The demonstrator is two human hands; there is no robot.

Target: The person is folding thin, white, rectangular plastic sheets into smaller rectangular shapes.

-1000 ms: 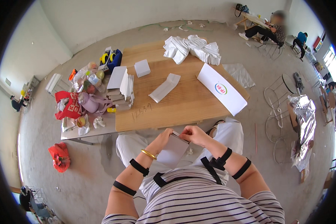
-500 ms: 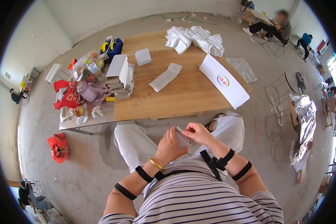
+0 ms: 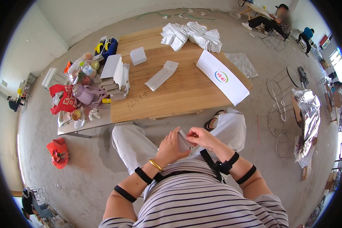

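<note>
Held a small white carton (image 3: 183, 143) low above the lap, short of the near edge of the wooden table (image 3: 178, 103) and between two knees in white trousers. Grasped the carton from its left side with the left hand (image 3: 169, 147), fingers stretched along its upper end and thumb near its lower end; wore a gold bangle (image 3: 155, 165) on that wrist. Pinched the carton's right edge with the right hand (image 3: 201, 138), thumb and bent fingers drawn together; could not make out the hidden fingertips. Noted a dark line along that edge, between the hands.

Saw on the table a translucent sleeve (image 3: 161, 76) lying near the middle, a pile of white cartons (image 3: 111, 68) at the left, and a short stack of white cards (image 3: 138, 56) just beyond. Saw also a long white panel (image 3: 231, 91) aslant at the right and a fanned heap of white sheets (image 3: 192, 36) at the far side. Glimpsed a lilac bag (image 3: 85, 95) beside a red bag (image 3: 63, 100), left of the piled cartons.
</note>
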